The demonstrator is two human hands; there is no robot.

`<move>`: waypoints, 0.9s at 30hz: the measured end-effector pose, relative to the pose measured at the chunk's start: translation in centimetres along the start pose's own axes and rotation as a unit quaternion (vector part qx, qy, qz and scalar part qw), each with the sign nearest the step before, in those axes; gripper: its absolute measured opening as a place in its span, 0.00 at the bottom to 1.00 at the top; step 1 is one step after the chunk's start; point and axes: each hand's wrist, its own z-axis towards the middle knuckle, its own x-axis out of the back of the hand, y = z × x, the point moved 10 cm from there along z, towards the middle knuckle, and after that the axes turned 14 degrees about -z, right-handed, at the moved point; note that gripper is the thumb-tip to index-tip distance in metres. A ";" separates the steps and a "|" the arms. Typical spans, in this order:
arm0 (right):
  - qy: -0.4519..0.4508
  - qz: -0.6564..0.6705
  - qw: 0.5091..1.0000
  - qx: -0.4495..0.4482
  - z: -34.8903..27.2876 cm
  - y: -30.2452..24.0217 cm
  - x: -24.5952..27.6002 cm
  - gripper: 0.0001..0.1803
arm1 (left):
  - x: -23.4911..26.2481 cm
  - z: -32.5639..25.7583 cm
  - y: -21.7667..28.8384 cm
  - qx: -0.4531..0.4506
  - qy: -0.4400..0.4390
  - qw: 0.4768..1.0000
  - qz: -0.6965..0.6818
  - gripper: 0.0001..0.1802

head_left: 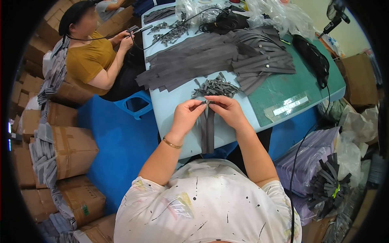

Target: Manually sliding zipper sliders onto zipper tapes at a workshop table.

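Near the table's front edge, my left hand (187, 116) and my right hand (230, 114) meet, fingertips pinched at the top end of a dark grey zipper (207, 135). A small round shiny piece shows between the thumbs. From there the zipper's two tapes hang down over the edge toward my lap. Just beyond my fingers lies a heap of small dark zipper sliders with pulls (216, 86). Farther off, many flat grey zippers (192, 56) are spread in overlapping layers, with another fanned batch (263, 60) to their right.
A co-worker (91, 60) sits at the left on a blue stool (135, 104), hands on a grey strip. Cardboard boxes (73, 152) stack along the left. A green cutting mat (300, 87) covers the table's right side. A black cable (302, 141) runs down at right beside bagged bundles (310, 162).
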 end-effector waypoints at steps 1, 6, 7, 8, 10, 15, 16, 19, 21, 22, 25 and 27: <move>-0.003 -0.009 1.000 -0.003 0.0 -0.1 0.0 0.16 | 0.0 0.0 0.4 -0.020 0.004 1.000 -0.003 0.08; -0.010 -0.004 1.000 0.008 -0.1 -0.2 -0.1 0.16 | 0.1 0.0 1.0 -0.031 -0.006 0.999 0.020 0.08; -0.013 -0.009 1.000 0.013 -0.2 -0.4 -0.1 0.16 | 0.0 0.1 0.7 -0.013 -0.017 1.000 0.016 0.08; -0.010 -0.009 1.000 0.011 -0.2 -0.3 0.0 0.16 | -0.2 0.1 0.5 0.005 -0.027 1.000 0.013 0.08; -0.020 -0.032 0.999 0.016 -0.2 -0.2 0.0 0.15 | -0.3 0.0 0.5 0.016 -0.027 1.000 0.000 0.08; -0.019 -0.007 1.000 0.015 -0.2 -0.6 -0.1 0.15 | -0.1 0.1 -0.3 0.064 -0.024 0.996 -0.064 0.08; -0.017 -0.005 1.000 0.018 -0.2 -0.5 -0.1 0.15 | -0.3 0.1 -0.1 0.057 -0.034 0.996 -0.054 0.08; -0.021 -0.004 0.999 0.039 -0.2 -0.4 -0.2 0.15 | -0.5 0.0 -0.1 0.042 -0.043 0.998 -0.019 0.08; -0.020 -0.005 0.999 0.040 -0.2 -0.3 -0.2 0.15 | -0.4 0.0 -0.1 0.033 -0.042 0.999 0.005 0.08; -0.019 -0.007 0.999 0.041 -0.2 -0.3 -0.2 0.15 | -0.3 0.0 -0.1 0.033 -0.040 0.999 0.003 0.08; -0.019 0.007 1.000 0.024 -0.2 -0.3 -0.2 0.15 | -0.2 0.1 -0.3 0.048 -0.038 0.998 -0.023 0.08; -0.022 0.007 1.000 0.020 -0.3 -0.3 -0.2 0.15 | -0.2 0.1 -0.4 0.062 -0.037 0.996 -0.047 0.08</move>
